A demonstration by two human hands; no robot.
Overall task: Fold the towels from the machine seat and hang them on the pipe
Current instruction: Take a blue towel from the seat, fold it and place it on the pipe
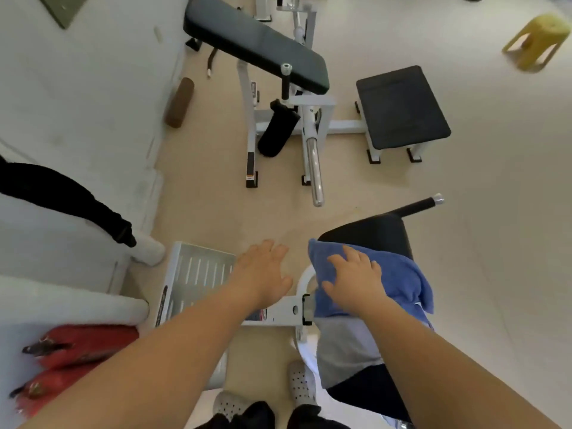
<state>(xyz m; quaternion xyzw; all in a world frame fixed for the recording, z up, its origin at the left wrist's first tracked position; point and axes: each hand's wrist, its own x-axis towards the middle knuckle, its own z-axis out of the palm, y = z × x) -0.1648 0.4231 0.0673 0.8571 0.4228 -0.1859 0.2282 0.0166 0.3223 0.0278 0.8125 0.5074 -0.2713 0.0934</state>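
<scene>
Right hand (353, 281) pressed flat, fingers spread, on a blue towel (399, 274) bunched on the black machine seat (377, 232), a grey towel (343, 351) beneath. Left hand (263, 267) open, empty, hovering just beside. Farther off, black padded bench (257, 41).

I can't read any text from here. There is a red and white sticker (259, 314) on the white machine frame (286, 311) and an orange and black label (249, 177) on a bench leg (251, 162), both too blurred to make out.
</scene>
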